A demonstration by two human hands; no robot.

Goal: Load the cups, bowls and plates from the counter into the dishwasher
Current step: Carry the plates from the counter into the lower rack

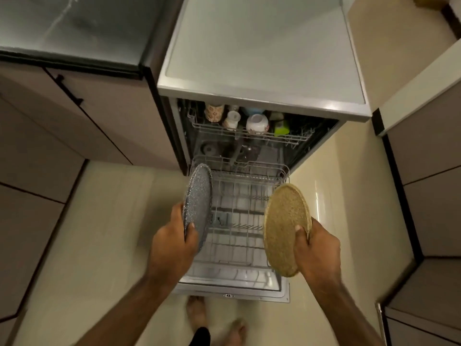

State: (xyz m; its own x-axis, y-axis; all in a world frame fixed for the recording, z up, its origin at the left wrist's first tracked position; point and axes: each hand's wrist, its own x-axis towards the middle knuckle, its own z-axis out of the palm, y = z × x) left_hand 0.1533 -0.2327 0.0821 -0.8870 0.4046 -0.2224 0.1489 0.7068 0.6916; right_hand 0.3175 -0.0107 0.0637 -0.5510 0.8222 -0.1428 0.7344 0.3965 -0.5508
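The left hand (172,243) grips a grey plate (198,203) by its near edge; the thumb curls over the face and the fingers are hidden behind. The plate stands on its edge and reaches up and away from the hand, at the left side of the low rack (239,221).

The right hand (316,255) grips a tan plate (284,228) the same way, thumb on the face; this plate stands up too, at the rack's right side. The plates are apart, with bare rack wires between the two hands. I cannot tell if either plate touches the rack.

Past both hands, farther in, the top rack (279,139) holds a white bowl (257,123), a green cup (282,127) and a patterned cup (214,112). The door (232,285) lies open under the wrists.
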